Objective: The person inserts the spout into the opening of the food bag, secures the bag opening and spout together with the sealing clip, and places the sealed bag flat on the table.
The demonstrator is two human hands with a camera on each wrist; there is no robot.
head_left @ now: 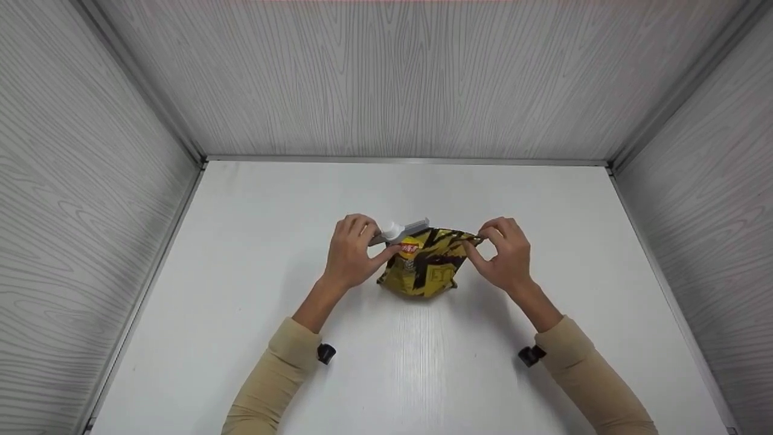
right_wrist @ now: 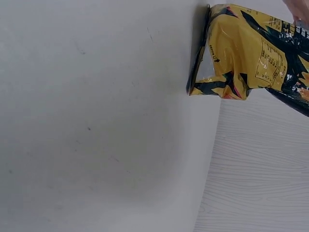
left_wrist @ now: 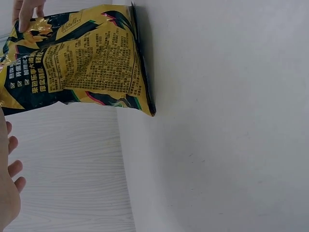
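Note:
A yellow and black snack bag (head_left: 432,269) stands upright on the white table, its top edge held between both hands. My left hand (head_left: 351,251) pinches the bag's top left corner together with a grey bag clip (head_left: 416,226), which carries a round white cap (head_left: 392,231). The clip slants along the left half of the top edge. At the top right corner, my right hand (head_left: 507,254) pinches the bag between thumb and fingers. In the left wrist view, the printed side of the bag (left_wrist: 96,63) shows; the right wrist view shows its creased lower end (right_wrist: 236,53).
The white tabletop (head_left: 241,338) surrounds the bag. Grey wood-grain panels rise at the back (head_left: 386,78), the left (head_left: 78,199) and the right (head_left: 700,199). A small black camera sits on each wrist, beside the beige sleeves (head_left: 272,368).

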